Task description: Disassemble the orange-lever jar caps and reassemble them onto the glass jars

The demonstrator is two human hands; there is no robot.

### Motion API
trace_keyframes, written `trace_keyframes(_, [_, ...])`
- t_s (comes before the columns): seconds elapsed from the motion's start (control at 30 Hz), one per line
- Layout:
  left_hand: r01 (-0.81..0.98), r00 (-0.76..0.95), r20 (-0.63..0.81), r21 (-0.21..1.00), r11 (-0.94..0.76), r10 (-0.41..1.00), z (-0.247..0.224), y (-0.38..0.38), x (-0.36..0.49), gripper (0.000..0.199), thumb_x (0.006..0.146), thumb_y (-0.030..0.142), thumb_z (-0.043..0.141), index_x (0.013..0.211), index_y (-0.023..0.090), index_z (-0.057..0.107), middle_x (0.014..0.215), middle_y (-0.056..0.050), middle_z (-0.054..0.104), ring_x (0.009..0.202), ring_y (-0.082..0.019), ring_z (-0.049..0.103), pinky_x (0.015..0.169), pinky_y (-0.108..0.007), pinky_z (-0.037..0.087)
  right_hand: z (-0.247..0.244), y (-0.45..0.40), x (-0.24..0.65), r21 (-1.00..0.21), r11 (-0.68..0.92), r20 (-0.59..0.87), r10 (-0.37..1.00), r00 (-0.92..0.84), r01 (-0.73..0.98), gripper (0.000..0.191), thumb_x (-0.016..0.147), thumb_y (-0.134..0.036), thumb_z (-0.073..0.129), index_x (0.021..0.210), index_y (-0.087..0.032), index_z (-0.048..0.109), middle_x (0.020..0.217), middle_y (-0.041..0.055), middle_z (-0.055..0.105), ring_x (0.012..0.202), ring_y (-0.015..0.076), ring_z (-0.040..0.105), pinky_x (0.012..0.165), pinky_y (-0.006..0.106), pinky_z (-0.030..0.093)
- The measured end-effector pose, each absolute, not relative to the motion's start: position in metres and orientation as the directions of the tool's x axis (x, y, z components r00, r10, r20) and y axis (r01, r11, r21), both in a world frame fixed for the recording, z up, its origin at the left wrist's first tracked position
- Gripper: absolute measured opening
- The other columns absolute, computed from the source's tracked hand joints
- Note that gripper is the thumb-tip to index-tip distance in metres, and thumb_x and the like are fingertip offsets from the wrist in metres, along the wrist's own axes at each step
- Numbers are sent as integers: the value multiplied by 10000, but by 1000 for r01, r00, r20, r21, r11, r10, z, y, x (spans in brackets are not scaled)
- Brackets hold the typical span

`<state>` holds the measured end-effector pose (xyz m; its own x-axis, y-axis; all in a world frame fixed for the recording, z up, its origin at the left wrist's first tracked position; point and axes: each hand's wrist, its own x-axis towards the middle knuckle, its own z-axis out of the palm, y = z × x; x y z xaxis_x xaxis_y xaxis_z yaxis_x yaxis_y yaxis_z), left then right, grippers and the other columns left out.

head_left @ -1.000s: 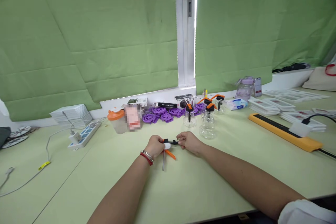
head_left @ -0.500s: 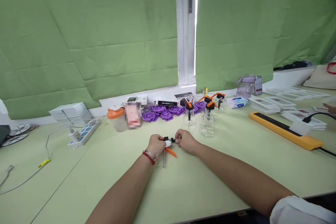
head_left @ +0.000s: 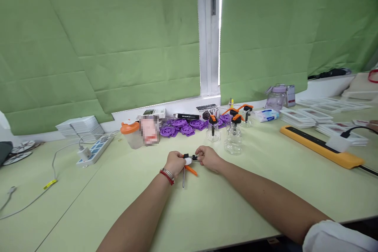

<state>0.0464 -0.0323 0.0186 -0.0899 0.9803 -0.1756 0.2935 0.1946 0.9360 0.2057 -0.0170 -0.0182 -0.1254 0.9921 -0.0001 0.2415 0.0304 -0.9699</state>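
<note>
Over the near middle of the table, both hands are on a small pump head with a black body, a white round part and an orange lever. Its thin metal spout points down toward me. My left hand is closed around the orange-and-black end, thumb beside the white part. At the other end, my right hand pinches the black tip. The fingers hide part of the piece. Beyond the hands stand clear glass bottles topped with similar black-and-orange pump heads.
Purple plastic pieces lie at the back, beside an orange-lidded cup. An orange power strip and stacked white frames are on the right. A white power strip with cables lies left. Another person's hand shows at the right edge.
The pump head and my left hand have shifted very slightly left. My right fingers have loosened a little at the black tip. The other person's hand at the right edge has moved.
</note>
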Motion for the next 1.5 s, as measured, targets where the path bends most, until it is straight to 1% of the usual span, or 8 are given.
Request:
trace_keyframes(0.5, [271,-95,-173,943,193,980,17,-30,44,355,424,193,842,615,143,547,550,32,509,505,-93,473,454,-214,381,-17,-16,206,-961,33,3,994,-109,274,182,693,-20,541,798,-167,556,607,-44,525,487,74,464,491,197,373])
trace_keyframes(0.7, [275,-94,-177,941,196,980,16,-29,43,347,434,179,834,622,140,545,542,35,496,481,-83,453,438,-211,365,-15,-18,206,-953,60,27,993,-117,295,166,699,-13,541,771,-161,555,601,-44,516,495,67,464,484,182,347])
trace_keyframes(0.87, [274,-87,-178,942,195,980,16,-28,43,344,451,185,830,637,139,544,556,31,505,485,-81,458,442,-209,371,-17,-16,206,-949,66,30,992,-119,307,168,707,-12,523,781,-158,561,613,-38,522,499,67,467,479,179,341])
trace_keyframes(1.0, [279,-89,-174,941,192,981,15,-27,42,350,445,194,833,641,140,547,553,35,503,483,-81,457,436,-207,362,-17,-16,206,-951,63,27,992,-123,302,194,714,-16,522,836,-158,575,609,-44,513,490,67,462,485,185,347])
trace_keyframes(1.13, [284,-89,-181,938,199,979,15,-27,42,338,451,182,824,644,135,551,545,35,498,486,-85,463,439,-209,362,-17,-16,206,-941,66,34,994,-100,331,164,706,-14,535,780,-155,576,622,-36,536,509,67,480,519,190,366])
trace_keyframes(1.27, [287,-91,-186,936,205,978,16,-26,43,313,477,169,803,654,137,546,548,33,496,495,-92,475,448,-214,375,-17,-16,206,-943,40,6,995,-103,330,206,718,-31,530,857,-171,590,596,-47,521,492,79,477,506,202,361])
trace_keyframes(1.4, [299,-100,-178,933,200,979,14,-24,42,303,486,173,794,639,142,535,542,36,488,488,-90,464,443,-216,373,-16,-16,206,-929,52,18,995,-95,367,163,724,-44,542,813,-161,610,620,-25,556,514,82,487,533,208,376])
trace_keyframes(1.5, [307,-95,-162,934,184,982,13,-22,42,333,458,200,817,632,138,540,550,36,495,495,-84,461,451,-211,372,-17,-16,206,-924,42,16,997,-73,379,150,732,-70,566,840,-160,618,660,-5,587,533,88,502,536,208,385])
